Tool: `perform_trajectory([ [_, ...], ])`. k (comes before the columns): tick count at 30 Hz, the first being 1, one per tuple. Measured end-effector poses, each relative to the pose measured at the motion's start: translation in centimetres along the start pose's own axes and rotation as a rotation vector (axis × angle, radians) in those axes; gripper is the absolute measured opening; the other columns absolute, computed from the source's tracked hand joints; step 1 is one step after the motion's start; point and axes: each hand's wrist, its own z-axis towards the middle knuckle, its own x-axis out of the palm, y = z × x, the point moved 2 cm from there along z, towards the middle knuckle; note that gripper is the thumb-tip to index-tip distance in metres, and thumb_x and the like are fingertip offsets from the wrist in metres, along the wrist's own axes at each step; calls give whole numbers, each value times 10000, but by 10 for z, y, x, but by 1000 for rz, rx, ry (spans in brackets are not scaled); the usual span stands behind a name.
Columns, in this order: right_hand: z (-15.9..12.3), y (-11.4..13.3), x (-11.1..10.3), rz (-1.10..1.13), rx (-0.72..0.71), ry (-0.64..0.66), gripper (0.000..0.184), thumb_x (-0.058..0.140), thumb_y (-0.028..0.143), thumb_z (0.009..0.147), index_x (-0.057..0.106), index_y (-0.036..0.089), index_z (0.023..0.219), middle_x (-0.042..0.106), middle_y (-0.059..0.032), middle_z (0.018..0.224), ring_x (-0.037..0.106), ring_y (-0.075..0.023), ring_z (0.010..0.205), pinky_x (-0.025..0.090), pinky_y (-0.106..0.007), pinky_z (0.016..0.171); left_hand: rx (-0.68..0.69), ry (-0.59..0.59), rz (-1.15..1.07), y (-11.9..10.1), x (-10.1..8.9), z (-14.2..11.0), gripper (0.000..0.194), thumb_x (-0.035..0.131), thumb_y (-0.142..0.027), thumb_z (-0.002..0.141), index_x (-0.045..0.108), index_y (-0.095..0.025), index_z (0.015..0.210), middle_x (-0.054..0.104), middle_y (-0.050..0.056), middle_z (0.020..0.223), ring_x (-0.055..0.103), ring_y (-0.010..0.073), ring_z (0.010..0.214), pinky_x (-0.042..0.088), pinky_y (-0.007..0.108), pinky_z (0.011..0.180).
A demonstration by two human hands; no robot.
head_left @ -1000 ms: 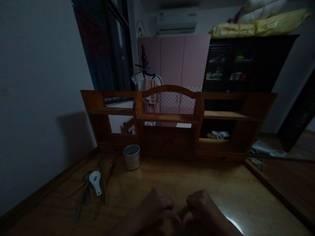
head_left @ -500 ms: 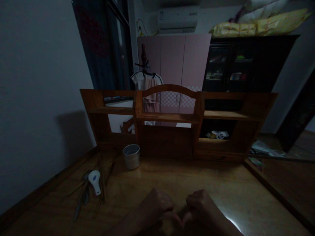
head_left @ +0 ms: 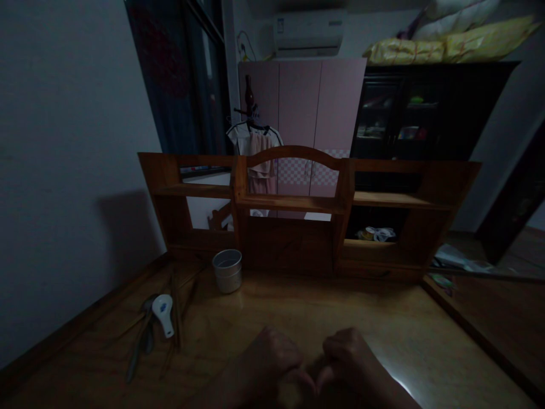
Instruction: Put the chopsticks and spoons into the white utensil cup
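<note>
Where the wooden tabletop [head_left: 272,307] meets the shelf unit [head_left: 293,207], a metal cup [head_left: 227,272] stands upright, mouth up

Left of the middle of the frame, the metal cup keeps its long axis vertical, its open rim pointing to the top and its base down on the wooden tabletop. To its lower left lies a white spoon [head_left: 163,315] with a blue mark; its long axis runs steeply, bowl toward the upper left, handle end toward the lower right. Metal spoons [head_left: 134,360] lie just beside it, one pointing its handle to the lower left. Thin sticks [head_left: 177,318] lie on the spoon's right, some nearly in line with the frame's height, others aslant.

At the lower centre, the left hand [head_left: 276,355] and the right hand [head_left: 349,355] face each other, thumbs reaching inward and down until the tips meet or nearly meet. In each grip the fingers curl inward; how tightly they are closed cannot be told. Both are apart from the cup, which is the nearest thing to the left hand.

Beyond the shelf unit, clothes [head_left: 259,159] hang left of pale pink cabinet doors [head_left: 298,105], with a dark cabinet [head_left: 460,113] at the upper right.
</note>
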Motion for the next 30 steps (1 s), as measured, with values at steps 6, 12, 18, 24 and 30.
perform_trajectory([
  [6,-1,-4,-1,-38,12,-22,373,832,298,667,514,145,544,540,20,514,460,-89,470,206,-248,511,28,-20,-1,-2,-1,2,545,462,-571,896,507,-157,544,506,-34,479,466,86,447,229,277,455],
  [12,1,-4,-4,-31,-15,-68,413,723,428,780,532,154,538,541,0,504,475,-100,465,222,-255,504,51,-47,34,-1,-1,2,538,456,-543,918,494,-163,539,479,-36,460,435,90,435,213,278,444],
  [18,1,0,-4,-11,-36,-66,455,813,472,682,530,150,533,553,2,501,493,-99,460,223,-248,496,20,1,28,-1,-7,5,602,364,-584,930,504,-153,533,511,-21,469,462,85,429,232,268,455],
  [24,0,-2,1,-76,2,-20,291,822,262,661,572,147,564,573,8,522,467,-95,454,210,-258,510,11,3,23,2,3,1,600,367,-571,939,511,-152,535,523,-19,480,460,89,436,195,279,453],
  [30,3,-21,-4,-56,180,13,298,731,269,728,565,127,524,515,15,488,445,-90,457,198,-235,482,-165,48,-22,13,10,-4,460,586,-512,863,563,-153,575,556,-35,530,518,91,490,256,267,478],
])
